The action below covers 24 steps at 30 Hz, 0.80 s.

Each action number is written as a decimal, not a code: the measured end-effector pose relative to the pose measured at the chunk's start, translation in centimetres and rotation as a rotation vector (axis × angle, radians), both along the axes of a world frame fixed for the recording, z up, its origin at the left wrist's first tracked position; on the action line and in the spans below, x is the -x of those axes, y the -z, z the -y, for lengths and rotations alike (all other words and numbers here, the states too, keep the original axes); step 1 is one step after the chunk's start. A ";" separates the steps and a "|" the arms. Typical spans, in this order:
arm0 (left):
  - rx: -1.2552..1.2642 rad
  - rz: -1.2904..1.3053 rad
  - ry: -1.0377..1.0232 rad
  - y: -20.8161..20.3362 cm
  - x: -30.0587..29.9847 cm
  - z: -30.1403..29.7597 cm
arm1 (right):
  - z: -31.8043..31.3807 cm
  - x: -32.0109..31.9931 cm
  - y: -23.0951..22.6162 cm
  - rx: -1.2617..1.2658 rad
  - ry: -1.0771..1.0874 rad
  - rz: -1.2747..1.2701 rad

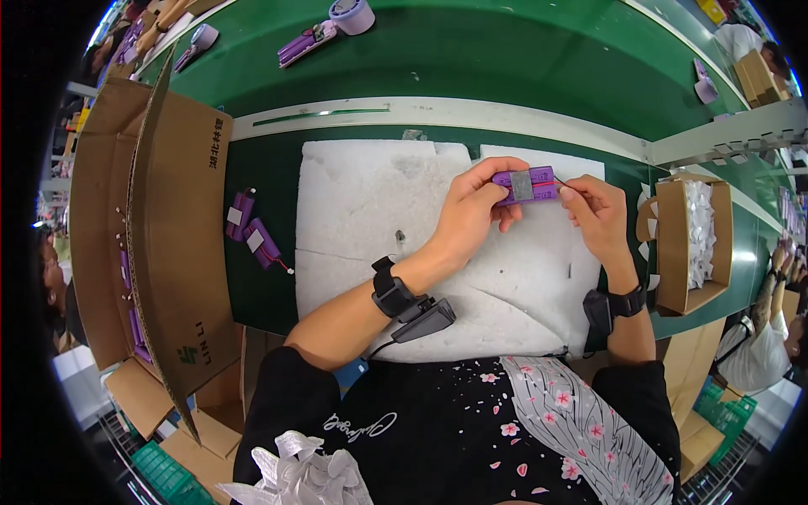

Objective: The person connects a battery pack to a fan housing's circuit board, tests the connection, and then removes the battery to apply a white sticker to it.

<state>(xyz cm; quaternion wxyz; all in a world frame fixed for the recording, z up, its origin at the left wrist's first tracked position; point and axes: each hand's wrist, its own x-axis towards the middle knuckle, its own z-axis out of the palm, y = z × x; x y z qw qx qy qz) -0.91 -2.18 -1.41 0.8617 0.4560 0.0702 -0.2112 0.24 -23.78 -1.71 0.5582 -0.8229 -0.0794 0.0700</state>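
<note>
Above the right part of a white foam pad (362,194), my left hand (471,206) grips a purple battery pack (545,194) by its left end. The pack is two cells side by side, with a grey patch across it and a red wire along its middle. My right hand (596,210) is closed in a pinch at the pack's right end, where a thin dark wire (561,181) shows at the fingertips. Two more purple battery packs (241,212) (264,244), each with a white label and a small white connector, lie left of the foam.
A tall cardboard box (181,252) holding purple packs stands at the left. On the right, a small carton (673,278) contains white pieces. Beyond a pale rail (454,114), lilac round devices with purple packs (352,15) rest on a green surface. Other people work at both sides.
</note>
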 end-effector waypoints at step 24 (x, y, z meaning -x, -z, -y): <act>-0.047 -0.024 0.011 -0.3 -0.4 -0.4 | -0.3 -0.4 0.1 0.061 -0.037 0.099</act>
